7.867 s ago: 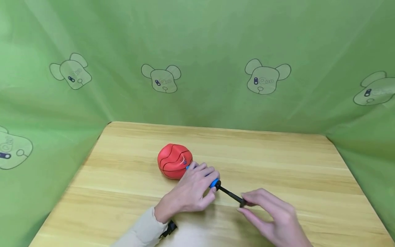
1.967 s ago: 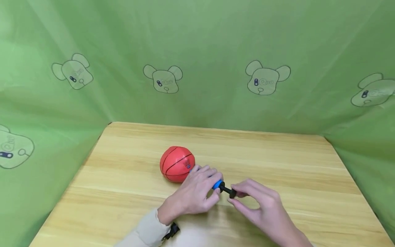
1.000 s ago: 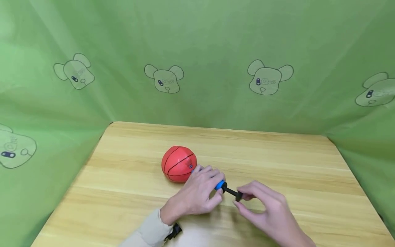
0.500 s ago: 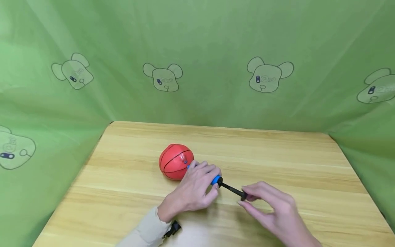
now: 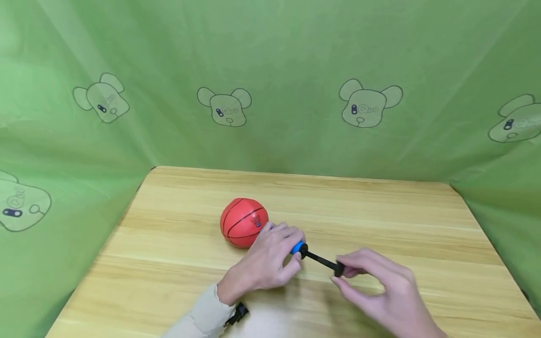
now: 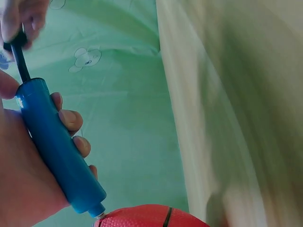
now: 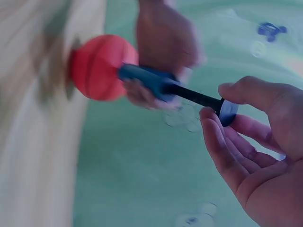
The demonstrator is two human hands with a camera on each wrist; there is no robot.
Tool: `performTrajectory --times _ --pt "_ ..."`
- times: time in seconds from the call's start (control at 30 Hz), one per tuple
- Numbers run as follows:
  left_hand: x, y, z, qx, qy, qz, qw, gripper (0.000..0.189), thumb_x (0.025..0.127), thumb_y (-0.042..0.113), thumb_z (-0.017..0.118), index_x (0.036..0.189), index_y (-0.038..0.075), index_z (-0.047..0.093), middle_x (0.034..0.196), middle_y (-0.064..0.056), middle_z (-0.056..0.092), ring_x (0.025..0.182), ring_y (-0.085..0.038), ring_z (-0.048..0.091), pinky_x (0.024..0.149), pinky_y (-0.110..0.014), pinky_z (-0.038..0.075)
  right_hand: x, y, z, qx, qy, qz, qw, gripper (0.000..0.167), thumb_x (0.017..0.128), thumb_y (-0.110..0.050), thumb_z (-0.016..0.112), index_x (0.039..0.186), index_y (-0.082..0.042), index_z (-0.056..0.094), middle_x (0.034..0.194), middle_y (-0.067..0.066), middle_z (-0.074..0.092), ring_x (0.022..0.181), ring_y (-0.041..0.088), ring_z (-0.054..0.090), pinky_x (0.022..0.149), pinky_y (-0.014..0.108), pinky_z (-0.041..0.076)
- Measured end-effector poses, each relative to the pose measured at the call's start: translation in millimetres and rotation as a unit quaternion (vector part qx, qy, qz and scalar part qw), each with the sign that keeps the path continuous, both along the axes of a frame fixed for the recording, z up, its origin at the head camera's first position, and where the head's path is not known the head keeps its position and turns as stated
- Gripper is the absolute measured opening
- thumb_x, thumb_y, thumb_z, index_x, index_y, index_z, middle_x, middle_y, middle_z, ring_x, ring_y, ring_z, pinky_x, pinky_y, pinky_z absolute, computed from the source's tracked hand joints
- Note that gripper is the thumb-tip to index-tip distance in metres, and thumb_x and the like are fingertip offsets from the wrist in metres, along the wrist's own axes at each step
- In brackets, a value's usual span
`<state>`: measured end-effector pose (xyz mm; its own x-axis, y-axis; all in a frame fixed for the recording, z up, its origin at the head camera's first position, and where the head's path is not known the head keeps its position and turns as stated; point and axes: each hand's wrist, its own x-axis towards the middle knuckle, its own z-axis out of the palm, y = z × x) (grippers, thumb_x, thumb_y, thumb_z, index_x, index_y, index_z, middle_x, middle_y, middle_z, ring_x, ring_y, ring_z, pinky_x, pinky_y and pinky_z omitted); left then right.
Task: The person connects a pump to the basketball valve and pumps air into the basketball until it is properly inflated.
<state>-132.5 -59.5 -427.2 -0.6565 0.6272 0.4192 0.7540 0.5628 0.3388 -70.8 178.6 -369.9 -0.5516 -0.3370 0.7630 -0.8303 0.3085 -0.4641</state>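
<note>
A red toy basketball (image 5: 243, 223) with black lines lies on the wooden table. My left hand (image 5: 266, 258) wraps its fingers round the blue barrel of a small hand pump (image 6: 59, 146). The pump's tip meets the ball in the left wrist view. Between thumb and fingertips, my right hand (image 5: 384, 284) pinches the black disc-shaped handle (image 7: 227, 112) at the end of the pump's rod. A good length of the black rod (image 5: 320, 259) stands out of the barrel. In the head view the left hand hides most of the barrel.
The light wooden table (image 5: 380, 211) extends round the hands. Green cloth (image 5: 291, 70) with bear-head outlines stands behind it and at both sides. A black object (image 5: 238, 313) sits at the left sleeve's cuff.
The ball was dented and wrinkled in the oldest frame and looks rounder now. The right hand pushed the rod in, then drew it out again to the right. The left hand keeps its grip.
</note>
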Motion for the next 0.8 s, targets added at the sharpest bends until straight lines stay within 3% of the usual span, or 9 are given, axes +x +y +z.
performTrajectory --times 0.13,0.23,0.6,0.7,0.8 --pt "-1.0 -3.7 1.7 0.004 -0.001 0.005 1.0 0.006 0.086 0.027 0.048 0.09 0.022 0.049 0.081 0.013 0.045 0.076 -0.008 0.041 0.078 -0.031 0.032 10.5 7.9 14.4 -0.046 0.024 0.028 0.9982 0.029 0.09 -0.017 0.078 0.097 0.01 0.073 0.089 0.011 0.073 0.078 0.01 0.068 0.073 0.015 0.054" --pt "-1.2 -5.0 2.0 0.001 -0.002 0.007 1.0 0.006 0.087 0.027 0.047 0.09 0.022 0.048 0.081 0.012 0.045 0.076 -0.009 0.041 0.079 -0.032 0.032 10.1 4.8 13.7 -0.038 0.031 0.028 0.9984 0.029 0.092 -0.018 0.077 0.097 0.01 0.073 0.089 0.011 0.073 0.078 0.01 0.069 0.073 0.015 0.054" --pt "-0.1 -0.6 -1.7 -0.014 0.009 0.002 0.9999 0.01 0.086 0.03 0.046 0.092 0.022 0.05 0.079 0.012 0.043 0.076 -0.008 0.04 0.079 -0.033 0.032 -14.1 -24.2 -33.6 0.014 -0.02 -0.02 0.9995 0.034 0.098 -0.032 0.068 0.105 0.001 0.074 0.094 0.006 0.073 0.077 0.016 0.071 0.075 0.02 0.056" --pt "0.3 -0.1 -2.4 -0.018 0.008 -0.004 0.9998 0.01 0.087 0.03 0.047 0.092 0.022 0.05 0.08 0.013 0.044 0.077 -0.008 0.041 0.078 -0.033 0.032 -11.5 -21.7 -30.2 0.02 -0.023 -0.024 0.9993 0.034 0.099 -0.034 0.067 0.105 -0.001 0.074 0.094 0.005 0.073 0.077 0.015 0.071 0.075 0.019 0.056" --pt "-0.7 -0.7 -1.0 -0.016 0.009 -0.006 0.9998 0.009 0.088 0.029 0.047 0.093 0.022 0.051 0.082 0.013 0.045 0.077 -0.007 0.042 0.077 -0.032 0.033 -3.7 -12.1 -13.8 0.025 -0.013 -0.023 0.9993 0.034 0.098 -0.033 0.067 0.105 -0.001 0.074 0.094 0.005 0.073 0.078 0.012 0.07 0.075 0.018 0.055"
